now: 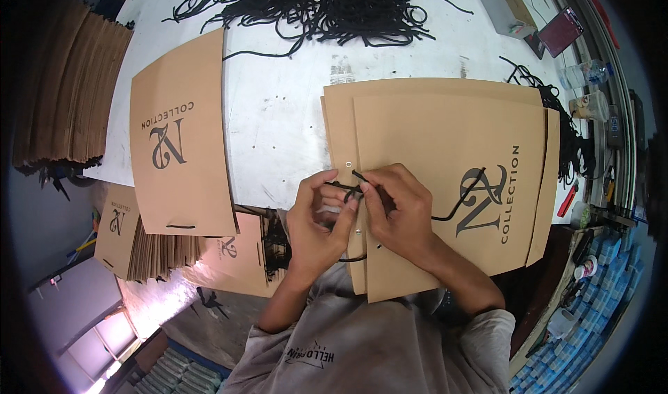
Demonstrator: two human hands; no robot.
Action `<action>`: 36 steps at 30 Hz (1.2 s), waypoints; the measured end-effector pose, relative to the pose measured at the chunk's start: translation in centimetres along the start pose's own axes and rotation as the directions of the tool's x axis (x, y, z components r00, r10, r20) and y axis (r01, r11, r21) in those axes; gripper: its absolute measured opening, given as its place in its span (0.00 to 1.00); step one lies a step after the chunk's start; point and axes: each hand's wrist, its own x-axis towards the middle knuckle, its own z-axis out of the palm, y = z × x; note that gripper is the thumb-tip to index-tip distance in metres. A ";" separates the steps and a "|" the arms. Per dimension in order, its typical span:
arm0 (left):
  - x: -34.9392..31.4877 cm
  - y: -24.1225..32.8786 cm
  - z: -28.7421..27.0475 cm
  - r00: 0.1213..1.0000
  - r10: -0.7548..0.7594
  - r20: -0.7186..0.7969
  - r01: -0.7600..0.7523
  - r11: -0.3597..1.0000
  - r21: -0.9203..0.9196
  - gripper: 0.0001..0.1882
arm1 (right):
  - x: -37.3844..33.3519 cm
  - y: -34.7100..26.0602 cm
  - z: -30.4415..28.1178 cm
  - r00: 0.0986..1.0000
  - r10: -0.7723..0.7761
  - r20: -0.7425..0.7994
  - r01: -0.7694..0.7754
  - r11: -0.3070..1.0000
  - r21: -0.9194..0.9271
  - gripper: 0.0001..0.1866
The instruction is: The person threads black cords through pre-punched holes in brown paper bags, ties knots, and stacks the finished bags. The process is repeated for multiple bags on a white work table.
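Brown paper bags (pixel 424 126) with dark printing lie stacked flat in front of me, with small metal eyelets along the left edge of the pile. My left hand (pixel 316 220) is at that edge, its fingers and thumb closed on a black cord (pixel 461 203). Pinching the same cord close by is my right hand (pixel 400 203), resting over the top bag. Between the fingertips the cord forms a loop or knot, partly covered by the fingers. One length of cord curves across the print to the right of my right hand; another stretch shows below, between my wrists.
A large heap of black cords (pixel 334 4) lies at the table's far side. At left, a bag with a cord handle (pixel 181 137) lies flat, near upright stacks of bags (pixel 62 88). A grey box (pixel 506 8), bottle (pixel 584 74) and red cutter (pixel 568 200) line the right.
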 end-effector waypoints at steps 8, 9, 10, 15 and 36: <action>2.0 -2.9 -1.0 0.932 0.363 0.013 -0.361 0.929 -0.075 0.13 | 0.8 0.1 -1.3 0.967 0.108 0.233 -0.127 0.990 0.067 0.04; 2.1 -2.6 -0.8 0.971 0.240 0.006 -0.234 0.949 -0.213 0.13 | 0.9 0.2 -1.7 0.950 0.176 0.258 -0.215 0.967 0.134 0.04; 2.1 -2.2 -1.0 0.960 0.273 0.062 -0.263 0.955 -0.140 0.13 | 1.0 0.3 -2.0 0.927 0.239 0.288 -0.302 0.932 0.198 0.04; 2.2 -3.1 0.2 0.929 0.366 0.056 -0.356 0.924 -0.137 0.08 | 0.9 -0.1 -1.6 0.939 0.256 0.228 -0.315 0.908 0.276 0.04; -3.2 0.3 -2.2 0.967 -0.056 0.250 0.002 0.978 0.208 0.22 | -4.0 3.4 -12.9 0.956 0.225 -0.189 -0.293 0.707 -0.644 0.06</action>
